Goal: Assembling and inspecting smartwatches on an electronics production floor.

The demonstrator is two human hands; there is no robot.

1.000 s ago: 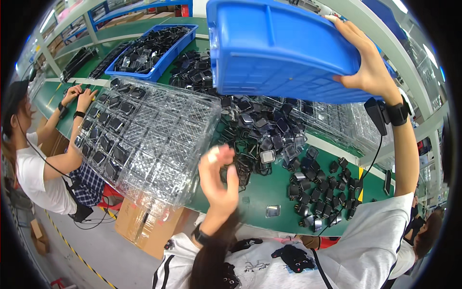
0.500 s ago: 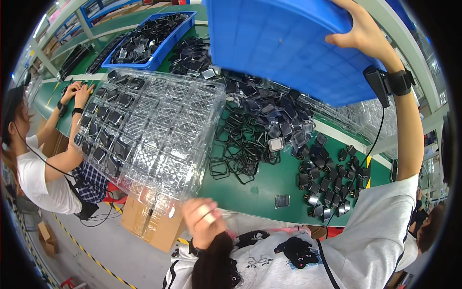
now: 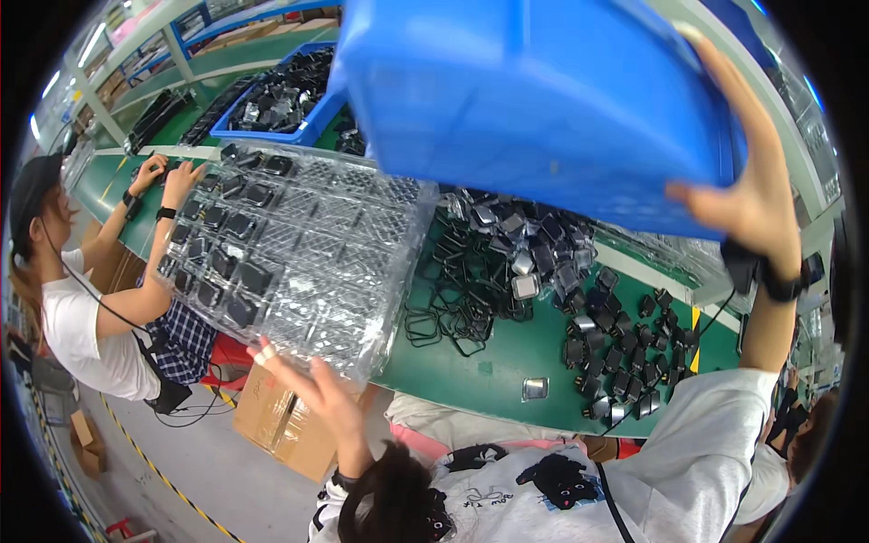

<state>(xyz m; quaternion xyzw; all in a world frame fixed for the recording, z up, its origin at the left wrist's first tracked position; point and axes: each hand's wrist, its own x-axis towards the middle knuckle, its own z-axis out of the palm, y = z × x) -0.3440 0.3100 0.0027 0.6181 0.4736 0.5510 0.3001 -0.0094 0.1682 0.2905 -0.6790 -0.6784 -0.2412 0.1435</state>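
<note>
Blue plastic bin: smooth, hard-walled, rectangular with rounded corners, fills the upper middle and upper right of the frame. It is tipped over, underside toward the camera, long axis running from upper left down to the right, open side facing down at the desk.

Right hand, right of the frame: fingers spread long and nearly straight up the bin's right end, thumb pressed onto the lower rim. It grips the bin by that edge. A dark band sits on the wrist.

Left hand, lower centre-left: open, fingers loosely splayed, two fingertips wrapped in pale tape. It holds nothing; the fingertips lie at the near edge of the clear tray stack, and whether they touch it cannot be told.

The trays are thin, glossy, moulded transparent plastic with a grid of square pockets, some pockets filled with small dark parts. The stack lies tilted over the near edge of the green desk.

Under the bin, centre of the frame: a heap of small black and silver-grey parts, with black wire loops scattered just left.

Far left: another person's hands rest at the trays' far corner. A second blue bin of dark parts stands upper left.
</note>
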